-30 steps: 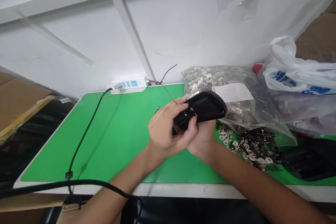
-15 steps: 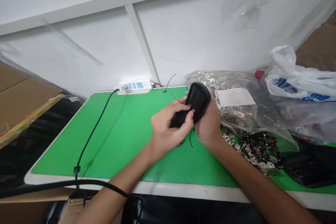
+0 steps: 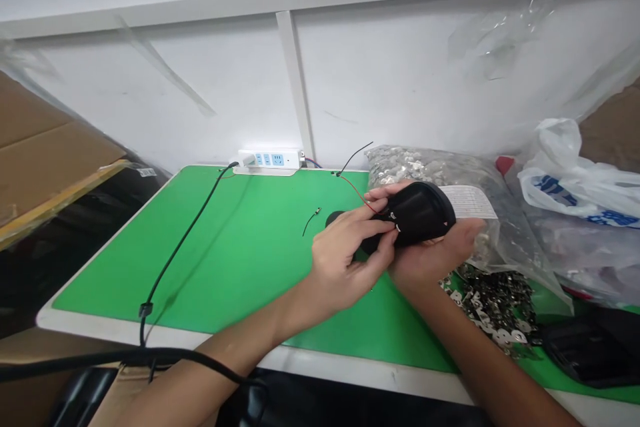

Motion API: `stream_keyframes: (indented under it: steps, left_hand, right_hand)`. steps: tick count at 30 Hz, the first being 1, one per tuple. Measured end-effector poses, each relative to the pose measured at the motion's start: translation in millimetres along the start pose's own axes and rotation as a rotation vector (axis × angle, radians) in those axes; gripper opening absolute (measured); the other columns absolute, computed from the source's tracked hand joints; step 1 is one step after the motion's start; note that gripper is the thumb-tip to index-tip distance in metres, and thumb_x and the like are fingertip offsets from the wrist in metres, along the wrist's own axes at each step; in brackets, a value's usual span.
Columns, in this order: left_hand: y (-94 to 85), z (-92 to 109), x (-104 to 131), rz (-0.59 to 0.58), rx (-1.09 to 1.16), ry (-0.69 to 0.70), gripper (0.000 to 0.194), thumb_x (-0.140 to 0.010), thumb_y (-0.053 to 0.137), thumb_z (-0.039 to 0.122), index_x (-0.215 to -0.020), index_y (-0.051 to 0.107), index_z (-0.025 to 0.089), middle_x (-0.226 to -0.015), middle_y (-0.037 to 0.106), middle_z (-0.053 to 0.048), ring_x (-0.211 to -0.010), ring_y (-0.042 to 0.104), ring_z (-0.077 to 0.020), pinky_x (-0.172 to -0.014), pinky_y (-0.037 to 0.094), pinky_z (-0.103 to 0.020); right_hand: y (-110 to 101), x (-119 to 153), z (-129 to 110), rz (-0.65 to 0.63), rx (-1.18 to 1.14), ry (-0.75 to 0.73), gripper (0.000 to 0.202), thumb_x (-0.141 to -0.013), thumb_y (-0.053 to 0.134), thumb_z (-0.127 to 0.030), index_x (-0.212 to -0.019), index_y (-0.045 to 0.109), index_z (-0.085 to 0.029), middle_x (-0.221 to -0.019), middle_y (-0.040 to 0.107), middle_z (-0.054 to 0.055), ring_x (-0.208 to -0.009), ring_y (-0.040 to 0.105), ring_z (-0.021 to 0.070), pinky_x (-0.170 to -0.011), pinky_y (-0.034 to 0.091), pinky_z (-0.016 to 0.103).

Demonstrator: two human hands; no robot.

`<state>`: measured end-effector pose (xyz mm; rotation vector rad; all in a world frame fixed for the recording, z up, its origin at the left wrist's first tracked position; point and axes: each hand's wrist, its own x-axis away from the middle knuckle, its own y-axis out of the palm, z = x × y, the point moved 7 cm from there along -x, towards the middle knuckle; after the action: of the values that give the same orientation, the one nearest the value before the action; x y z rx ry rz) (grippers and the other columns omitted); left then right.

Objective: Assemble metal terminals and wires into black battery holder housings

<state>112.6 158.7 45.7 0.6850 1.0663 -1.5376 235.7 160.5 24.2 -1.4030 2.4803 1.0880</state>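
Note:
A hollow black plastic housing (image 3: 423,210) lies tilted across my right hand (image 3: 433,260), whose palm and fingers support it from below and behind. My left hand (image 3: 353,247) reaches over its near end, with thumb and index finger pinched on a small metal contact piece (image 3: 398,227) inside it. A thin red wire (image 3: 359,192) runs from under my left fingers to a small part on the mat, where a black wire (image 3: 355,159) sticks up. How the contact sits in the housing is partly hidden by my fingertips.
A short black wire with a metal end (image 3: 311,220) lies on the green mat (image 3: 225,267). Behind stand a power strip (image 3: 270,160) and a clear bag of metal parts (image 3: 395,163). Loose metal contacts (image 3: 500,307) and another black housing (image 3: 590,347) are at right. A black cable (image 3: 187,233) crosses the left side.
The housing has tipped over from a steeper angle to lie more sideways, and both hands turned with it. The view has shifted a little. The left pinch stays at the metal contact piece.

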Motion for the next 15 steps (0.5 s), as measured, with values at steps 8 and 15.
stream_keyframes:
  steps: [8,15]
  left_hand:
    - [-0.2,0.1,1.8,0.014,0.004,-0.032,0.014,-0.091,0.075,0.012,-0.103,0.073,0.019,-0.121,0.081,-0.011,-0.113,0.079,-0.0217,-0.099,0.067,-0.033]
    - [-0.4,0.4,2.7,0.011,-0.020,-0.011,0.013,-0.092,0.074,0.014,-0.103,0.072,0.019,-0.119,0.081,-0.011,-0.113,0.079,-0.0213,-0.097,0.067,-0.032]
  right_hand:
    - [0.9,0.0,0.0,-0.037,-0.006,-0.039,0.066,-0.088,0.046,-0.085,-0.086,0.077,-0.027,-0.085,0.071,0.007,-0.083,0.066,0.0275,-0.081,0.054,0.044]
    - [1.5,1.9,-2.5,-0.007,-0.003,-0.040,0.066,-0.086,0.050,-0.086,-0.086,0.076,-0.025,-0.083,0.070,0.006,-0.080,0.066,0.0261,-0.077,0.054,0.042]
